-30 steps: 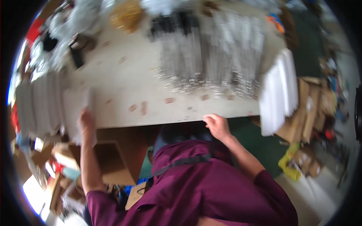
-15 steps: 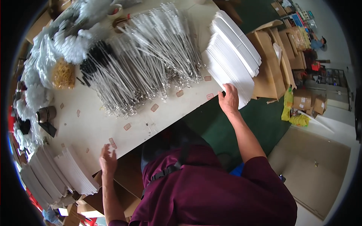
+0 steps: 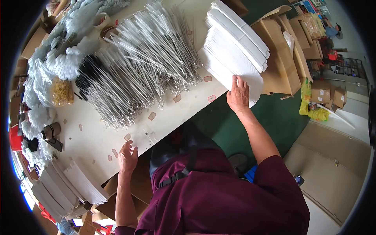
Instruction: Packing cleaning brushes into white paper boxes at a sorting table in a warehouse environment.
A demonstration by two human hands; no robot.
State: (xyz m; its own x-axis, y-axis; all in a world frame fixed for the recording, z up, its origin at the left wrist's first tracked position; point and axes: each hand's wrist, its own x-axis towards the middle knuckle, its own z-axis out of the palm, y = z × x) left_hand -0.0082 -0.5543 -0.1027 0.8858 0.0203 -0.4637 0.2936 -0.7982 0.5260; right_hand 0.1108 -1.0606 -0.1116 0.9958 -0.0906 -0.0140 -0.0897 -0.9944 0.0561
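My right hand (image 3: 238, 94) rests with fingers stretched over the near end of a stack of flat white cardboard pieces (image 3: 231, 53) at the table's right side, touching the top ones without gripping. My left hand (image 3: 128, 158) is at the table's near edge, its fingers apart and nothing in it. Beyond the hands lies a broad pile of wire-handled tube brushes (image 3: 145, 62), with looped ends toward me; some black-bristled brushes (image 3: 89, 70) are at its left.
Clear bags of pale brushes (image 3: 64, 58) and a bag of yellow rubber bands (image 3: 62, 92) lie at the left of the white table (image 3: 94, 143), near a dark cup (image 3: 51, 131). More white cardboard (image 3: 84, 180) is stacked front left. An open brown carton (image 3: 276, 58) stands right.
My right hand has come down onto the white cardboard stack. My left hand has moved rightward and slightly farther over the table's near edge. The whole view has shifted a little.
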